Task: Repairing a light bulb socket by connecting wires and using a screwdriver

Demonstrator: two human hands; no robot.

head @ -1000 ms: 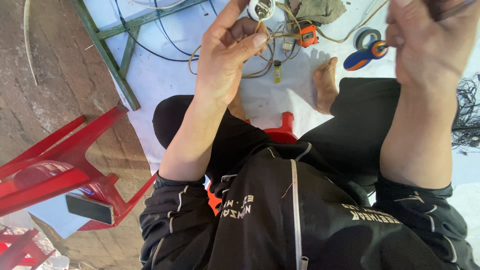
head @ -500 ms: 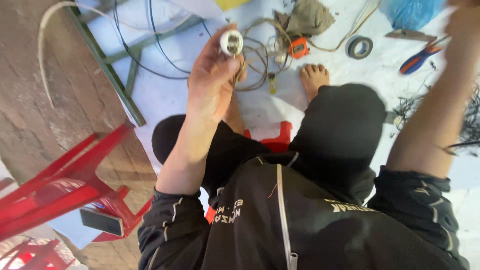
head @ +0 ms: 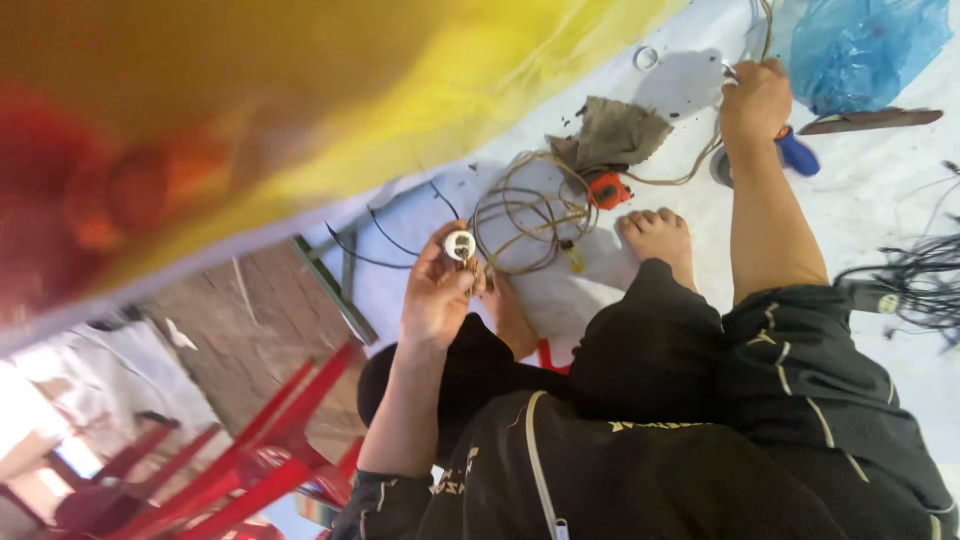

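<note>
My left hand is raised in front of me and grips a small round white lamp socket between thumb and fingers. My right hand reaches far out to the right over the white floor sheet and is closed around a beige cable, next to blue-handled pliers. The cable runs back to a loose coil of beige wire lying by an orange tool. My bare foot rests beside the coil.
A brown rag lies beyond the coil. A blue plastic bag and a flat blade sit at the far right, black wires at the right edge. A blurred yellow cloth covers the upper left; a red plastic chair stands lower left.
The view has swung down and right. My right hand has stretched out and closed on the beige cable by the pliers. My left hand still holds the white socket.
</note>
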